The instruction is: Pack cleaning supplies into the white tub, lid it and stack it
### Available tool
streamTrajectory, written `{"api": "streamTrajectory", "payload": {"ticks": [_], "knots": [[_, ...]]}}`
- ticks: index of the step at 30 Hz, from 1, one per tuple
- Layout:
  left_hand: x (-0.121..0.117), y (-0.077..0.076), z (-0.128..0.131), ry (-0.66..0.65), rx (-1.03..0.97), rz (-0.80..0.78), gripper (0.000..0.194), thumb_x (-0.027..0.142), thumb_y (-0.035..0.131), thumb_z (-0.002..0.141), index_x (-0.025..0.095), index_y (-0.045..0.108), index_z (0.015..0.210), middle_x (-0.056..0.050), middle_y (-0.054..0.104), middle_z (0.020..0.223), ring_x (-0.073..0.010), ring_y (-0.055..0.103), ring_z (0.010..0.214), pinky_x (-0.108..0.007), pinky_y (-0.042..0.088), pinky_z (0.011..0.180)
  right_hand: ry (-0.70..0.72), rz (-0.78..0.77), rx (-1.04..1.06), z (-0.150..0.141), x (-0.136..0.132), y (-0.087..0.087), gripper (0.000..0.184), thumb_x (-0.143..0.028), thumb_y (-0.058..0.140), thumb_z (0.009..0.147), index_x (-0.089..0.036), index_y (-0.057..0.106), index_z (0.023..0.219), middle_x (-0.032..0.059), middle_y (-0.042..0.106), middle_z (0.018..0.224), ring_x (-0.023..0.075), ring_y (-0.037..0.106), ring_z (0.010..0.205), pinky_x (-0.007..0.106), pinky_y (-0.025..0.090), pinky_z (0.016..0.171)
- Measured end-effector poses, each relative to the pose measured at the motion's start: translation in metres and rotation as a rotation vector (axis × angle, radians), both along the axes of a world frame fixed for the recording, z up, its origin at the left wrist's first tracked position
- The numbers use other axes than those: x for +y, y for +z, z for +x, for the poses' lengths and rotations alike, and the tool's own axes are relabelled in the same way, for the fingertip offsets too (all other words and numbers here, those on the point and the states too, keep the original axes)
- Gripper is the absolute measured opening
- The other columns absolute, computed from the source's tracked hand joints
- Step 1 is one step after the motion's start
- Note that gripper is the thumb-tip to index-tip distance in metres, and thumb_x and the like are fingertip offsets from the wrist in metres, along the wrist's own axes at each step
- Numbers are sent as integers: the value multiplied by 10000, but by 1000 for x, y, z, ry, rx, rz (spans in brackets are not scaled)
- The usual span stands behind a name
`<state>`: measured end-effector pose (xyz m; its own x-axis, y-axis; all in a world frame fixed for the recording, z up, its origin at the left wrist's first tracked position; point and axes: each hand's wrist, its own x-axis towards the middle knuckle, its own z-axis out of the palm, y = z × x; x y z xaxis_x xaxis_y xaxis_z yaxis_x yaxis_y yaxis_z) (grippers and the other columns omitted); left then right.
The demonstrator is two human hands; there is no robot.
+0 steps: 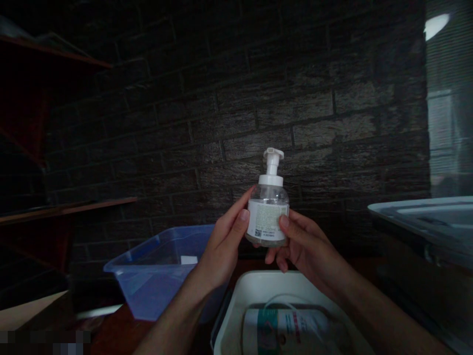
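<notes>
I hold a small clear pump bottle (pixel 268 209) upright in front of a dark brick wall. It has a white pump head and a white label turned toward me. My left hand (pixel 221 246) grips its left side with thumb and fingers. From the right, my right hand (pixel 303 244) wraps round it, thumb on the label. Both hands are closed on the bottle.
Below the hands stands a white tub (pixel 236 315) holding a lying container with a white and teal label (pixel 284 330). A blue translucent bin (pixel 155 281) sits to the left. Wooden shelves (pixel 70 209) line the left wall. A grey lid or tray (pixel 424 217) juts in at the right.
</notes>
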<state>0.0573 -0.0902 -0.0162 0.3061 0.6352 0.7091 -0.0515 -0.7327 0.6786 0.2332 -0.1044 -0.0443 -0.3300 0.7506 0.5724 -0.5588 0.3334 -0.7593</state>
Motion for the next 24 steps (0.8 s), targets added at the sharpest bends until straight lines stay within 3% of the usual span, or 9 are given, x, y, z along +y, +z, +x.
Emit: {"api": "streamTrajectory", "payload": {"ticks": [2,4,8,11,15,19,24], "knots": [[-2,-2,3,32,56,49,497,409,549,1033,247,522,1501,-65,637,1406,-259,567,1284,-340,465,1050,-73,9,-42,1,1,-1,403,-438,686,955,-181,648,1264,97,740,976,156,731,644,175,517,451],[-4,-3,6,45,104,91,480,389,570,1029,240,515,1481,-53,650,1371,-243,555,1286,-339,407,1100,-132,49,-90,2,2,-1,433,-417,709,943,-202,635,1311,104,739,1063,169,750,687,192,548,478],[-2,-5,8,69,70,87,388,427,548,1034,230,572,1368,-44,676,1261,-221,595,1159,-316,419,1032,-113,119,-153,3,0,2,498,-382,708,949,-236,582,1408,135,688,1278,208,779,818,236,604,569],[3,-9,8,59,-24,-5,451,512,511,1030,245,546,1391,-58,675,1252,-233,619,1081,-333,453,946,-108,141,-188,4,-2,5,579,-364,705,950,-249,517,1485,150,638,1379,200,777,834,242,606,595],[8,-13,7,122,-76,-25,489,598,457,1021,232,561,1329,-71,676,1182,-220,613,988,-314,461,820,-167,179,-200,4,-2,5,637,-313,749,911,-244,511,1499,149,626,1403,172,756,777,230,567,559],[4,-10,6,196,24,22,423,542,396,1062,221,596,1253,-60,673,1122,-203,590,966,-315,443,838,-266,165,-133,-1,3,-1,685,-247,795,857,-283,532,1489,111,641,1390,138,712,747,219,533,531],[-3,-5,8,92,83,64,401,436,631,987,218,532,1308,-37,643,1095,-185,597,948,-279,482,807,-284,165,-55,-4,6,-7,762,-220,832,811,-310,522,1501,83,660,1355,128,685,752,247,564,578]]}}
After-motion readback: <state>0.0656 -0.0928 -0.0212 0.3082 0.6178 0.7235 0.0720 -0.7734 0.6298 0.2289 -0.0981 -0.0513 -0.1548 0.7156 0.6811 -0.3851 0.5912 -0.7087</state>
